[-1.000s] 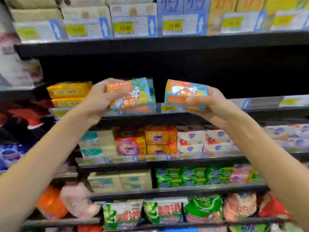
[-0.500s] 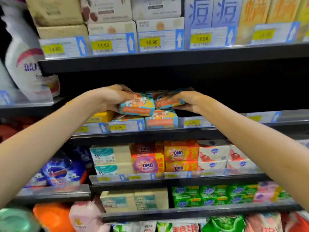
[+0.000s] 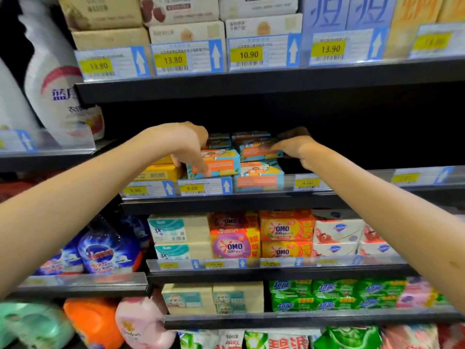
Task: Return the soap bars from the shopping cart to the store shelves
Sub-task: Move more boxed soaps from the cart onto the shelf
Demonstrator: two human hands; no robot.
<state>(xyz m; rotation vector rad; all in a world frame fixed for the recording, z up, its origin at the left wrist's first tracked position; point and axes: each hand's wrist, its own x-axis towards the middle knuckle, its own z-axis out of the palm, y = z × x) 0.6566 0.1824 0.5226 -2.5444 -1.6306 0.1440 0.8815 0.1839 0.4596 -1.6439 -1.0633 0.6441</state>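
Observation:
Both hands reach into the dark shelf [image 3: 251, 200] at chest height. My left hand [image 3: 187, 144] grips a blue-and-orange soap bar [image 3: 216, 163] that lies at the shelf's front, above the 8.00 price tag. My right hand [image 3: 293, 147] holds a second matching soap bar [image 3: 259, 151], set on top of another such bar [image 3: 259, 177] standing on the shelf. More of these boxes [image 3: 234, 138] sit in shadow behind them. The shopping cart is out of view.
Yellow soap boxes [image 3: 158, 171] lie left of my left hand. The shelf's right half [image 3: 377, 137] is dark and bare-looking. Above is a shelf of boxed soaps with price tags [image 3: 249, 55]; below are OMO packs [image 3: 235, 238] and white soap boxes [image 3: 337, 233].
Both hands have carried their soap bars from in front of the shelf into it, and the bars now rest on the stock. The camera has moved closer and tilted up.

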